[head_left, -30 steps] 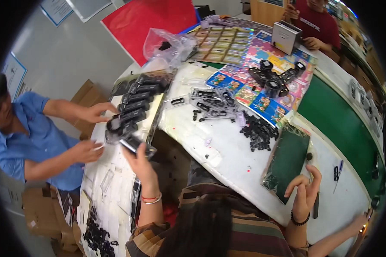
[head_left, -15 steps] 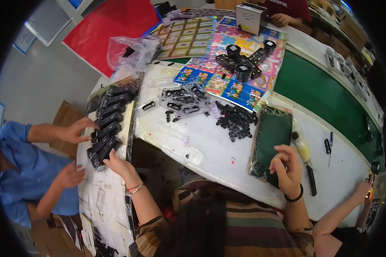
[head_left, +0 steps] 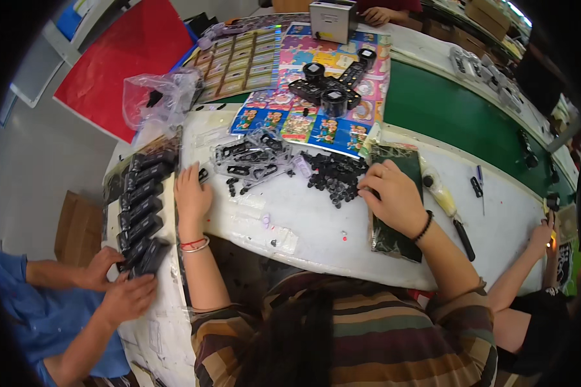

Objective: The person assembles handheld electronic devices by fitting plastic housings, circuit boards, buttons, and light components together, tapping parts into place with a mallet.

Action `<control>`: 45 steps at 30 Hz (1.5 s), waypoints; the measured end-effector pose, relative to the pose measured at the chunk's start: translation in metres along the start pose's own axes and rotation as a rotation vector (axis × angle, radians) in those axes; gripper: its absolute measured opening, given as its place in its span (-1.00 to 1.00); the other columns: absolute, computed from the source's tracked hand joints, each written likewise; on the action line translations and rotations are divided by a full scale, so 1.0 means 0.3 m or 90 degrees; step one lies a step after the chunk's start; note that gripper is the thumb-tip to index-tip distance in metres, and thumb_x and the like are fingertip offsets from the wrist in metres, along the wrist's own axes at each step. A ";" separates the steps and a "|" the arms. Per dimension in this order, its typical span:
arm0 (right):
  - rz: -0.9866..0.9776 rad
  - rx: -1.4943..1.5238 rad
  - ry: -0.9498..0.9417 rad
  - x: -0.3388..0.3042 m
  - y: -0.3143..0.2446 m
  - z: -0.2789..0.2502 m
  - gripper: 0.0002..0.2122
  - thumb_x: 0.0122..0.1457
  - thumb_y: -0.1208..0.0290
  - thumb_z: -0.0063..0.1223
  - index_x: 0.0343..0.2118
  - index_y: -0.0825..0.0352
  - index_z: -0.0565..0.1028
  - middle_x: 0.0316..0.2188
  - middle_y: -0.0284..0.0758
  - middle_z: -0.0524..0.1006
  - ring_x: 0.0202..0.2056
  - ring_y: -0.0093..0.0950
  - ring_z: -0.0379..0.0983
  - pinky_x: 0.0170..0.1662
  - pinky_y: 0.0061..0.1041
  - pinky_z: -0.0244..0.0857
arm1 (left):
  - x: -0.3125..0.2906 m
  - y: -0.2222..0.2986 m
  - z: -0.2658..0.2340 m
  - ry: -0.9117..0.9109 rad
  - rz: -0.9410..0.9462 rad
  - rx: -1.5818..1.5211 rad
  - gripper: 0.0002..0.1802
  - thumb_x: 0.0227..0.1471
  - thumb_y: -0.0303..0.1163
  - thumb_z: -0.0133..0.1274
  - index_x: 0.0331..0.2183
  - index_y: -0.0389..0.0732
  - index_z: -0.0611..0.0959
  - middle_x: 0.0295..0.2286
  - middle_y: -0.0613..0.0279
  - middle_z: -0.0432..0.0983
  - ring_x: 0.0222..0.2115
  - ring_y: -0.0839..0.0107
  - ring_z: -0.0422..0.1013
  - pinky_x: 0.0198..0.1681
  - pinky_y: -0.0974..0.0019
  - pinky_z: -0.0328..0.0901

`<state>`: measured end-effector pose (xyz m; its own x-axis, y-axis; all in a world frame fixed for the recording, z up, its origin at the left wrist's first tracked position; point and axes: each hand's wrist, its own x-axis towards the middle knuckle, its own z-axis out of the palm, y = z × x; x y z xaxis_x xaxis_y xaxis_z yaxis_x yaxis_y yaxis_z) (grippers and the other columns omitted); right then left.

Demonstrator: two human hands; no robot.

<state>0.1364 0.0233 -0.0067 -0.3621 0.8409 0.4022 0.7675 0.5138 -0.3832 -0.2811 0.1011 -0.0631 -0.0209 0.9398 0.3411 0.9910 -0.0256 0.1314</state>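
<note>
My left hand (head_left: 192, 201) rests on the white table's left part, fingers stretched forward, beside a small black part (head_left: 203, 175). Its fingers partly cover that spot. To its right lies a heap of clear plastic pieces with black parts (head_left: 252, 155). My right hand (head_left: 394, 197) bends over the right edge of a pile of small black pieces (head_left: 336, 174), thumb and fingertips pinched together. What they pinch is too small to make out. Under that hand lies a dark green board (head_left: 394, 248) with taped edges.
At left, a co-worker's hands (head_left: 126, 293) hold a black device (head_left: 150, 258) beside a row of similar black devices (head_left: 142, 206). Black tape rolls (head_left: 334, 103) stand on a colourful printed sheet (head_left: 290, 97). A black-handled tool (head_left: 461, 238) and a screwdriver (head_left: 481, 187) lie at right.
My left hand has left the black device and moved onto the table by the clear pieces. My right hand has reached forward to the black pile. The co-worker's hands now hold the device.
</note>
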 end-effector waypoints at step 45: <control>0.214 0.309 0.258 -0.451 0.107 -0.176 -0.87 -0.03 0.66 0.20 -0.40 0.37 0.51 -0.36 -0.28 0.52 -0.37 -0.49 0.43 -0.29 -0.57 0.30 | -0.156 1.020 -0.164 -0.155 0.753 -0.250 -0.41 -0.23 -0.57 0.11 -0.06 0.08 0.58 0.17 0.21 0.20 0.19 0.06 0.08 0.20 -0.01 0.02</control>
<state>0.2379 -0.0829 -0.0294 0.1504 0.8861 0.4385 0.4476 0.3344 -0.8293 0.0167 0.0325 0.0070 0.9126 0.3112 0.2651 0.2815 -0.9486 0.1445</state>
